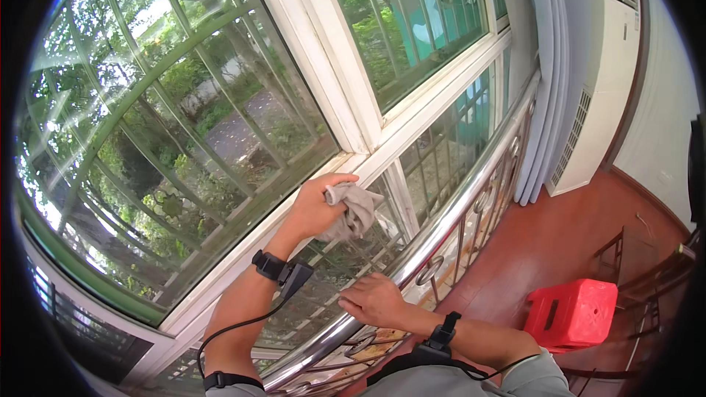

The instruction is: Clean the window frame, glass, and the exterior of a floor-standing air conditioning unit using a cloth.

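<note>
My left hand [318, 205] grips a crumpled grey-beige cloth [356, 212] against the white window frame [353, 162], near the corner where the upright post meets the horizontal rail. Most of the cloth hangs down past the fingers, over the lower pane. On the shiny metal handrail [408, 262] rests my right hand [375, 299], with no object seen in it; part of its palm side is hidden. A large glass pane [182, 138] is up and to the left of the left hand.
Behind the glass stand green security bars [160, 88]. Below the handrail runs a scrolled metal railing [474, 220]. A red plastic stool [573, 311] stands on the reddish floor [573, 237] at the right. Beyond are a light blue curtain [543, 82] and a white floor-standing air conditioner [601, 77].
</note>
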{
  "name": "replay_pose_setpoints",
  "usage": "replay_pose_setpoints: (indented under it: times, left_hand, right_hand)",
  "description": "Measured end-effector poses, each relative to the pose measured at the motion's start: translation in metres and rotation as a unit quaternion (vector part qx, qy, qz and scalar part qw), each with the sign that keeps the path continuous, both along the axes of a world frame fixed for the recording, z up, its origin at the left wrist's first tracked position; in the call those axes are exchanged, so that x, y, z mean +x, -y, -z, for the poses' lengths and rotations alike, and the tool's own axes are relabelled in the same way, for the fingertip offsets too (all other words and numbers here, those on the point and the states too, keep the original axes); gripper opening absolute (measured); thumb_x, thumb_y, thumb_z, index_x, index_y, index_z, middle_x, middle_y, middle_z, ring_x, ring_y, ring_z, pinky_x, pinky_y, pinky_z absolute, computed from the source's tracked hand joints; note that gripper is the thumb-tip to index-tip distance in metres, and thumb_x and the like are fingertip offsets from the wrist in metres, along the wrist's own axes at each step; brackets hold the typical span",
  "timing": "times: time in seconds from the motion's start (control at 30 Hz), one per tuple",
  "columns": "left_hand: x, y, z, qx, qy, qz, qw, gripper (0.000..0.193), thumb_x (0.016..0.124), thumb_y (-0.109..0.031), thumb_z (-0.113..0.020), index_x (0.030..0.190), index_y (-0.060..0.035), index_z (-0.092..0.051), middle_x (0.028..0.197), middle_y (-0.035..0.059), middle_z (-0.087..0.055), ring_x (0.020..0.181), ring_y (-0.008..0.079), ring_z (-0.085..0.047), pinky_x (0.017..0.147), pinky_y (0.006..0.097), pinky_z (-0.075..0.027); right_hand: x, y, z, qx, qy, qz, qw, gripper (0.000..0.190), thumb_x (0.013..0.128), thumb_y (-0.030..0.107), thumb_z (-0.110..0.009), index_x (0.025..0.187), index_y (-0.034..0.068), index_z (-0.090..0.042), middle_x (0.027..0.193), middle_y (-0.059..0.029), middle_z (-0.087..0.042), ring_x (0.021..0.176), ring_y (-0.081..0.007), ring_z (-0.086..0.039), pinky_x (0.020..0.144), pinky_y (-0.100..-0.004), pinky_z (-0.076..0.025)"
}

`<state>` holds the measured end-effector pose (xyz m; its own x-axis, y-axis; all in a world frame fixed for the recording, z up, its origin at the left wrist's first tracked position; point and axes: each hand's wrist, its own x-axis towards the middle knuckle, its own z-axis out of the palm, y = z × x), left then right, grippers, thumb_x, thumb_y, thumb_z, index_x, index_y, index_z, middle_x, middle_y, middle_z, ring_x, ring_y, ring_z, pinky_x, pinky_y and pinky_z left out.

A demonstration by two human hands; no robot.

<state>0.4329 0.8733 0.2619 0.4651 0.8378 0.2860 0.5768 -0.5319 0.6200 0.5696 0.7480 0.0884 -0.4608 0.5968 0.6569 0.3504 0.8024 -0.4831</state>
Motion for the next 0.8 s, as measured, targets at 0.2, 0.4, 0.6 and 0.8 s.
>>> replay_pose_setpoints:
  times: [0.2, 0.4, 0.6, 0.8]
  left_hand:
    - [-0.007, 0.024, -0.004, -0.058, 0.095, -0.007, 0.994, 0.041, 0.081, 0.004, -0.069, 0.122, -0.0024, -0.072, 0.1, 0.0021, -0.075, 0.091, 0.0067, -0.065, 0.082, 0.0258, -0.053]
    - [0.029, 0.015, -0.011, -0.174, 0.278, 0.011, 0.945, 0.049, 0.082, 0.009, -0.063, 0.131, 0.0007, -0.063, 0.107, 0.0061, -0.073, 0.093, 0.0107, -0.066, 0.084, 0.0271, -0.053]
    - [0.079, -0.02, -0.013, -0.194, 0.503, -0.003, 0.842, 0.049, 0.09, 0.01, -0.057, 0.138, 0.0002, -0.055, 0.117, 0.0086, -0.068, 0.105, 0.0175, -0.067, 0.092, 0.0328, -0.055]
    - [0.13, -0.056, -0.02, -0.11, 0.516, -0.05, 0.848, 0.053, 0.094, 0.001, -0.055, 0.147, 0.0011, -0.046, 0.123, 0.0075, -0.066, 0.113, 0.0164, -0.062, 0.098, 0.0318, -0.05]
  right_hand:
    - [0.064, -0.019, -0.077, -0.079, -0.14, 0.03, 0.986, 0.079, 0.089, 0.029, -0.08, 0.151, 0.0, -0.04, 0.114, -0.0172, -0.065, 0.096, -0.0318, -0.067, 0.082, -0.0402, -0.055]
    - [0.095, -0.074, -0.118, 0.038, -0.082, 0.108, 0.99, 0.097, 0.084, 0.031, -0.085, 0.155, -0.005, -0.03, 0.144, -0.0296, -0.047, 0.13, -0.0437, -0.051, 0.108, -0.0467, -0.044]
    - [0.105, -0.112, -0.112, -0.064, -0.172, 0.047, 0.982, 0.111, 0.084, 0.034, -0.085, 0.158, -0.01, -0.015, 0.15, -0.0332, -0.039, 0.138, -0.0461, -0.044, 0.115, -0.0468, -0.036]
    - [0.173, -0.172, -0.135, 0.031, -0.131, 0.019, 0.991, 0.107, 0.086, 0.035, -0.083, 0.158, -0.009, -0.017, 0.149, -0.0348, -0.038, 0.135, -0.0499, -0.044, 0.112, -0.0496, -0.04]
